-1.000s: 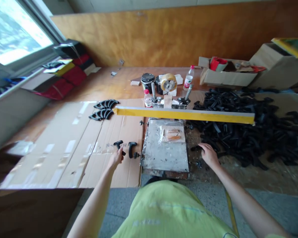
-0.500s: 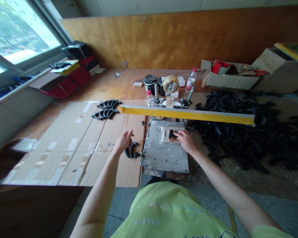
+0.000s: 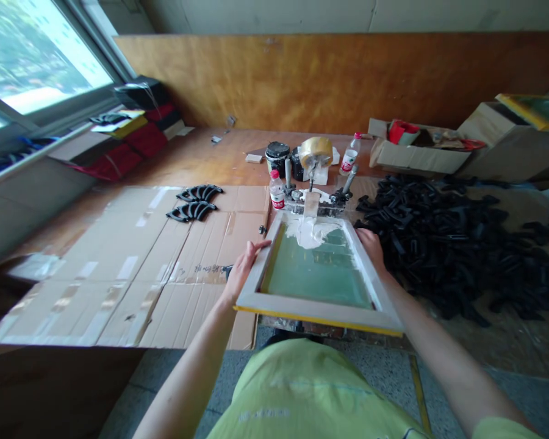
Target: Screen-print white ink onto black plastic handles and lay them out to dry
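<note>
A wooden screen-printing frame [image 3: 318, 312] with green mesh lies lowered in front of me, hinged at its far end to a clamp [image 3: 312, 196]. White ink [image 3: 311, 230] is pooled at the far end of the mesh. My left hand [image 3: 243, 269] grips the frame's left rail, fingers curled over its edge. My right hand [image 3: 371, 247] holds the right rail the same way. The metal plate under the frame is almost hidden.
A big heap of black plastic parts [image 3: 462, 244] lies to the right. Flattened cardboard [image 3: 132, 274] covers the left, with two rows of black parts [image 3: 193, 203]. Behind the frame stand a tape roll [image 3: 315, 151], an ink can [image 3: 277, 155], two bottles [image 3: 277, 192] and boxes [image 3: 416, 155].
The raised frame has swung down over the plate. My right hand set a black part on the plate, then both hands moved onto the frame's side rails.
</note>
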Tool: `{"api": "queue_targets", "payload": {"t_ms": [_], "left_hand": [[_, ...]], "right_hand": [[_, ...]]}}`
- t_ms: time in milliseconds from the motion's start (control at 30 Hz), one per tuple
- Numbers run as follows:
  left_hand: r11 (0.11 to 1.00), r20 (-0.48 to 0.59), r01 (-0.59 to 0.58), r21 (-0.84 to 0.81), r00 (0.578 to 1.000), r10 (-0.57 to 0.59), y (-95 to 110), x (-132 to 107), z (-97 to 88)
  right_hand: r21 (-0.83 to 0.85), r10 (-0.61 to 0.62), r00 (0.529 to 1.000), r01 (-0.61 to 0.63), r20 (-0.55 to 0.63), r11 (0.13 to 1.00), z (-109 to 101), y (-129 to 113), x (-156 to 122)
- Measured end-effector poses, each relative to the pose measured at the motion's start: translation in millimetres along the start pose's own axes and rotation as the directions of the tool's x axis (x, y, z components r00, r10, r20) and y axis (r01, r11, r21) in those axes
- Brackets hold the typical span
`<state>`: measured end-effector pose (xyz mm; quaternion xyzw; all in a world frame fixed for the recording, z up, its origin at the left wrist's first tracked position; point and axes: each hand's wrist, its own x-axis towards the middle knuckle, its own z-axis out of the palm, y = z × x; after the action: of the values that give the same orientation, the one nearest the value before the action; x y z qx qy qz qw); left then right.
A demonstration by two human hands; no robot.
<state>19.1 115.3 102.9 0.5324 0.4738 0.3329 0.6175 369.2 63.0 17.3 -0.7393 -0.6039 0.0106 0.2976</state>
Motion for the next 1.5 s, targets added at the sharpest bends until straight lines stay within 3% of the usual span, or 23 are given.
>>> {"api": "queue_targets", "payload": {"t_ms": [67,133,233,300,400,467,567,633,667,800,833,900,1000,1167,1233,1333,1400,1467,1500], "left_hand": [[0.994,-0.012,0.090,0.056,0.996,-0.090,-31.5,-6.2,-3.4],[0.990,-0.056,0.117,0.083,0.992,-0.113,-60.9,-5.4,-2.5],[0.979,-0.108,0.130,0.155,0.988,-0.114,-91.1,2.3,0.1],[0.971,-0.127,0.143,0.192,0.985,-0.120,-100.2,6.5,0.1],[0.964,-0.137,0.160,0.213,0.982,-0.132,-103.6,8.0,-1.4],[0.964,-0.144,0.163,0.210,0.980,-0.135,-103.9,7.1,-2.0],[0.963,-0.156,0.167,0.210,0.978,-0.135,-104.6,5.3,-1.8],[0.963,-0.154,0.164,0.214,0.979,-0.132,-105.2,4.4,-1.7],[0.964,-0.148,0.157,0.213,0.981,-0.127,-105.3,4.1,-1.8],[0.974,-0.112,0.121,0.193,0.989,-0.101,-105.1,3.8,-3.3],[0.975,-0.103,0.116,0.187,0.990,-0.098,-104.7,3.9,-3.6],[0.977,-0.092,0.117,0.177,0.991,-0.101,-103.1,3.8,-3.7],[0.979,-0.096,0.142,0.149,0.987,-0.129,-95.0,1.8,-2.5],[0.983,-0.025,0.178,0.035,0.984,-0.177,-55.9,-7.5,-3.8],[0.984,0.014,0.179,-0.020,0.984,-0.179,-32.7,-9.3,-5.2],[0.989,0.007,0.110,-0.100,0.994,-0.110,5.1,-2.6,-2.6],[0.983,-0.024,-0.035,-0.181,0.999,0.031,30.5,9.2,3.5],[0.956,-0.029,-0.157,-0.247,0.987,0.155,53.0,24.2,11.6],[0.947,-0.024,-0.184,-0.265,0.983,0.184,61.5,31.3,15.9]], "right_hand": [[-0.003,-0.027,0.994,0.027,-0.107,1.000,-7.3,-4.7,24.5],[-0.006,-0.158,0.977,0.158,-0.144,0.987,-4.1,-28.2,52.9],[-0.046,-0.323,0.946,0.323,0.001,0.945,14.5,-74.8,86.3],[-0.083,-0.302,0.937,0.320,0.174,0.944,27.7,-95.7,92.9],[-0.133,-0.233,0.912,0.292,0.337,0.947,35.2,-102.6,74.9],[-0.104,-0.308,0.875,0.370,0.374,0.923,29.4,-96.8,52.6],[0.049,-0.516,0.748,0.548,0.419,0.835,12.0,-87.3,27.9],[0.137,-0.585,0.681,0.593,0.441,0.794,3.6,-85.6,24.8],[0.153,-0.585,0.683,0.585,0.436,0.797,2.0,-86.3,26.0],[0.093,-0.497,0.821,0.492,0.281,0.866,11.1,-90.2,24.4],[0.091,-0.504,0.828,0.498,0.246,0.862,14.1,-89.7,19.6],[0.115,-0.555,0.798,0.544,0.233,0.831,16.4,-86.7,8.6],[0.153,-0.579,0.771,0.560,0.266,0.814,11.7,-85.2,8.2],[0.048,-0.356,0.904,0.355,0.234,0.933,2.0,-99.5,72.7],[-0.023,-0.257,0.947,0.266,0.193,0.964,-5.5,-93.1,100.5],[-0.024,-0.123,0.992,0.123,0.015,0.992,-21.7,-55.2,116.1],[0.024,0.038,0.993,-0.035,-0.116,0.999,-27.6,-21.7,104.8],[0.061,0.198,0.970,-0.191,-0.142,0.980,-22.8,3.4,80.1],[0.072,0.233,0.967,-0.227,-0.099,0.971,-16.0,9.7,65.2]]}}
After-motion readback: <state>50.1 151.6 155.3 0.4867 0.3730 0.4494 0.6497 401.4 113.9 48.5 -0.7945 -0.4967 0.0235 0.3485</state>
